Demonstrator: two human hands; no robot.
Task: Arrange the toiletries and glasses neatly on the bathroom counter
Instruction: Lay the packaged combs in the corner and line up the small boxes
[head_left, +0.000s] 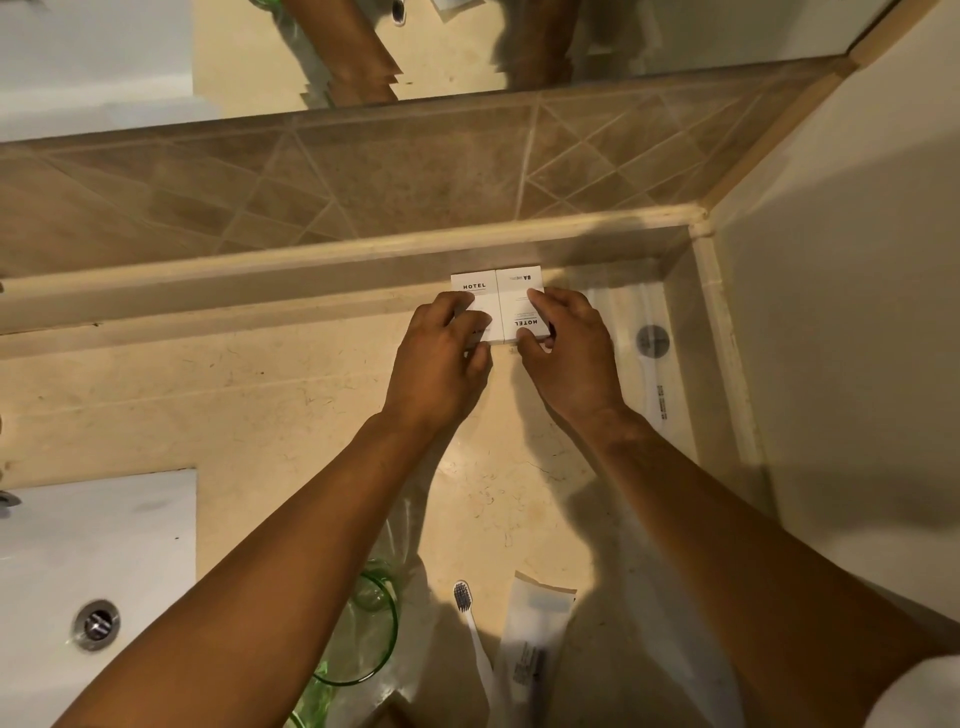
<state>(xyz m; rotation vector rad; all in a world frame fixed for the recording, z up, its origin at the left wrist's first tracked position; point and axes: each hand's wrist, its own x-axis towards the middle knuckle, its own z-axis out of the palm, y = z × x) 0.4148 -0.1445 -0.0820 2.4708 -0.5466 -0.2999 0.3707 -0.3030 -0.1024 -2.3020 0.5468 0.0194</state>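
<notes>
Toiletries are seen from a head-worn camera looking down on a beige stone bathroom counter (260, 395). Two small white boxes printed "HOTEL" sit side by side, touching along their long edges, at the back of the counter against the raised ledge below a tiled wall. The left box (475, 299) is pinched by the left hand (441, 358), fingers curled over its left and near edges. The right box (519, 296) is pinched likewise by the right hand (571, 353), and its print is turned the opposite way. Both boxes appear to rest on the counter while being squared up.

A flat clear packet (652, 358) lies just right of the boxes, near the corner. Near the front edge lie a white toothbrush (467, 618), a wrapped white sachet (535, 629) and a green glass (363, 634) in clear plastic, partly hidden under the left forearm. A white sink (98, 571) is at lower left.

Risks, as judged: uneven pressure could skew the boxes or open a gap between them; the mismatched print could leave the pair looking untidy; a forearm drawn back low could knock the glass or sweep the toothbrush off the edge
</notes>
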